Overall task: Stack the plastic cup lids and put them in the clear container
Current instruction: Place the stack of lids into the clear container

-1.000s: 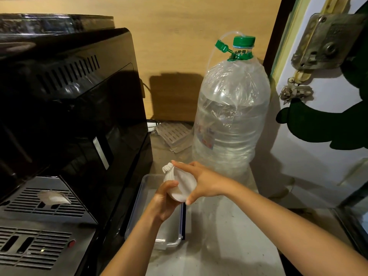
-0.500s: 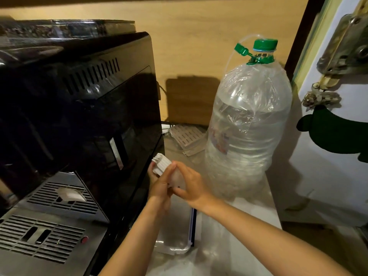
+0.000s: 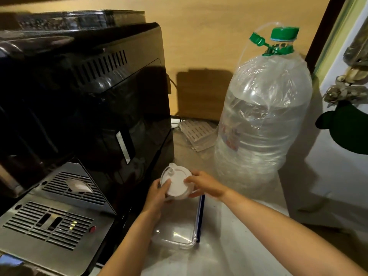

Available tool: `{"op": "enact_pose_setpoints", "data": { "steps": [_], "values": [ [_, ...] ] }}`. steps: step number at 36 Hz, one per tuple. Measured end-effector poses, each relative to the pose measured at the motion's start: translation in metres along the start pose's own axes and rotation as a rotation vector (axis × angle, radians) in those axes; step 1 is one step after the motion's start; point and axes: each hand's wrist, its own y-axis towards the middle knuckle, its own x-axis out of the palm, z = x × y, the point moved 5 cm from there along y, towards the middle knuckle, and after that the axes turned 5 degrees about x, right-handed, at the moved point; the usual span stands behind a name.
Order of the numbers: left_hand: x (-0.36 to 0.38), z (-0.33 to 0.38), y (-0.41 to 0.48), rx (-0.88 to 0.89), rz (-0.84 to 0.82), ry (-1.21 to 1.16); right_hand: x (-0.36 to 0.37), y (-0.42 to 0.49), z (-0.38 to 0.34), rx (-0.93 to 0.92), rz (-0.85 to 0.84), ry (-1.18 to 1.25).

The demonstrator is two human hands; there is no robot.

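1. Your left hand (image 3: 157, 193) grips the lids (image 3: 176, 184) from the near-left side, thumb on the top face and fingers curled under the rim; your right hand (image 3: 203, 184) closes on the same stack from the right, fingertips (image 3: 188, 179) pressing the top face, thumb low on the edge.
2. The lids sit between both hands, top face turned toward you, held above the far end of the container (image 3: 179, 234); whether the stack touches the container yet, you cannot tell from here.
3. Judge them very light, thin and a little springy; the rims will flex if you squeeze hard, and nested lids tend to slide apart or fan out; grip by the rim on opposite sides, not by the small spout tab at the top edge.
4. The plastic looks smooth and likely slick; keep light, even pressure from both sides so the stack stays square.
5. The container lies on the counter (image 3: 229, 255), just beside the black machine (image 3: 89, 100) on its left, with a dark blue strip along its right edge; it looks light too, so it may skid if you push the stack in hard.
6. The big water bottle (image 3: 262, 120) stands well behind your right hand, apart from the work; mind your elbow near it.
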Motion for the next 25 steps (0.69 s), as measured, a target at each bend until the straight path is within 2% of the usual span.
{"op": "enact_pose_setpoints", "data": {
  "steps": [5, 9, 13, 17, 21, 25],
  "values": [
    [-0.003, -0.01, 0.002, -0.042, 0.022, 0.14, -0.001, 0.013, 0.005, 0.049, 0.076, -0.349],
    [0.0, -0.015, 0.003, -0.057, 0.032, 0.267, 0.004, 0.02, 0.006, 0.048, 0.115, -0.523],
    [0.0, -0.029, 0.005, -0.131, 0.045, 0.342, 0.016, 0.025, 0.005, 0.096, 0.093, -0.785],
    [-0.002, -0.04, 0.009, -0.175, 0.046, 0.449, 0.027, 0.027, 0.004, 0.168, 0.001, -1.055],
    [-0.002, -0.041, 0.009, -0.167, 0.042, 0.563, 0.029, 0.028, 0.003, 0.178, -0.024, -1.091],
    [-0.002, -0.039, 0.01, -0.17, 0.025, 0.777, 0.032, 0.032, 0.007, 0.121, -0.035, -1.162]
  ]
}}
